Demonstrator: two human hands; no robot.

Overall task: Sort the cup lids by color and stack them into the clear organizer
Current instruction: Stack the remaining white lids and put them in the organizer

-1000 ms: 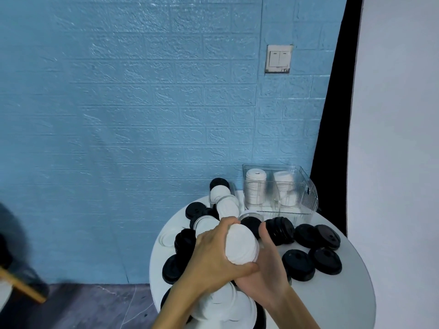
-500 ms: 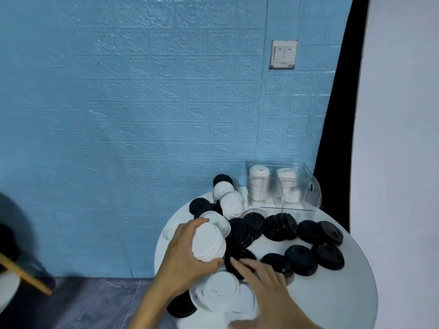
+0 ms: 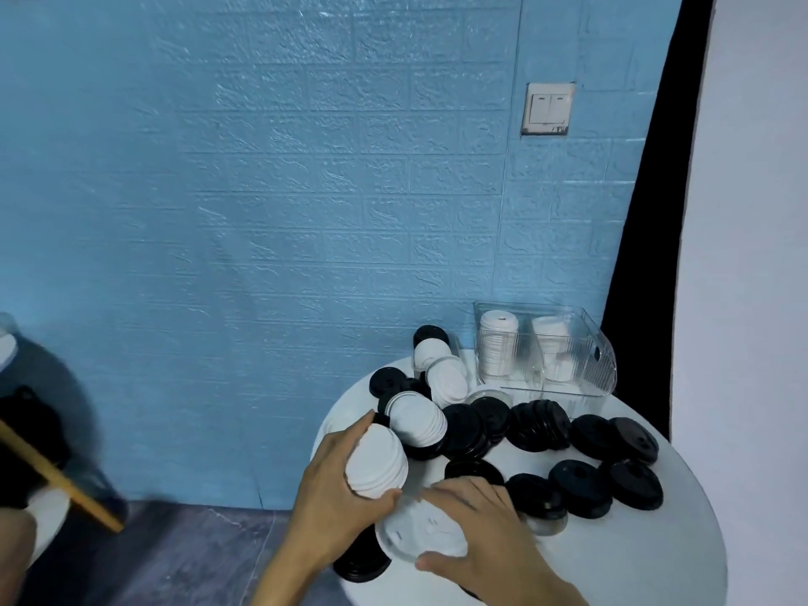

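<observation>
Two bare hands work over a round white table [image 3: 656,562] heaped with black and white cup lids. The left hand [image 3: 332,496] wraps its fingers and thumb around a short stack of white lids [image 3: 378,463], held tilted above the table's near left edge. The right hand [image 3: 476,527] sits just beside it, fingers curled over a single large white lid [image 3: 419,533] with the thumb hooked under its near rim. The two hands are close together, fingertips almost touching.

Behind them, another leaning stack of white lids [image 3: 417,419] rests against a pile of black lids [image 3: 465,428]. More black lids [image 3: 579,476] lie scattered across the middle and right of the table, some overlapping. One black lid [image 3: 363,562] pokes out beneath the left wrist at the table's edge.

The clear organizer [image 3: 599,365] stands at the table's far edge, near the wall. Its left compartment holds a tall upright white stack [image 3: 498,347]; the right compartment holds a shorter white stack [image 3: 555,347].

A blue brick-textured wall [image 3: 262,212] fills the background, with a white light switch [image 3: 547,109] at upper right.
</observation>
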